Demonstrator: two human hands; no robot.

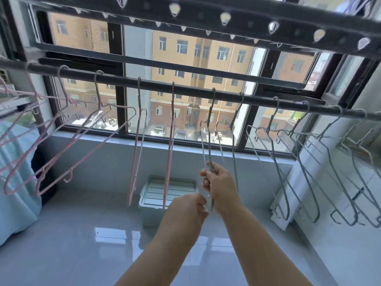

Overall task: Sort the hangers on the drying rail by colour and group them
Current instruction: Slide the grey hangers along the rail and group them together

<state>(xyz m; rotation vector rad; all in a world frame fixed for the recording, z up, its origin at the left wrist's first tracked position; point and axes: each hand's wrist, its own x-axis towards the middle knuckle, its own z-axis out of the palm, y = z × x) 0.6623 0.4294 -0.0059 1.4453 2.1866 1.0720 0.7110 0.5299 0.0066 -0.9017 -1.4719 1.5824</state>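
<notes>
Two bare forearms are stretched up toward the drying rail (pixel 185 87) in the head view. A grey hanger (pixel 209 141), hooked near the middle of the rail and seen edge-on, is grasped by both hands. Its thin wires are pinched by the right hand (pixel 220 182), and its lower end is gripped in the curled fingers of the left hand (pixel 192 205).

Pink hangers (pixel 136 145) are hung along the left part of the rail, and the other grey hangers (pixel 288 162) along the right part. The held hanger is placed between the two groups, just beside the last pink one. A plastic box (pixel 169 190) is seen on the floor well below the rail.

By colour the sorting seems largely done, and closing the gaps is judged to be what remains. For this step, the hanger should be lifted slightly so that the hook is freed, then slid toward the grey group without the neighbouring wires being snagged. A steady two-handed grip is advised, since thin wire is easily twisted or swung.
</notes>
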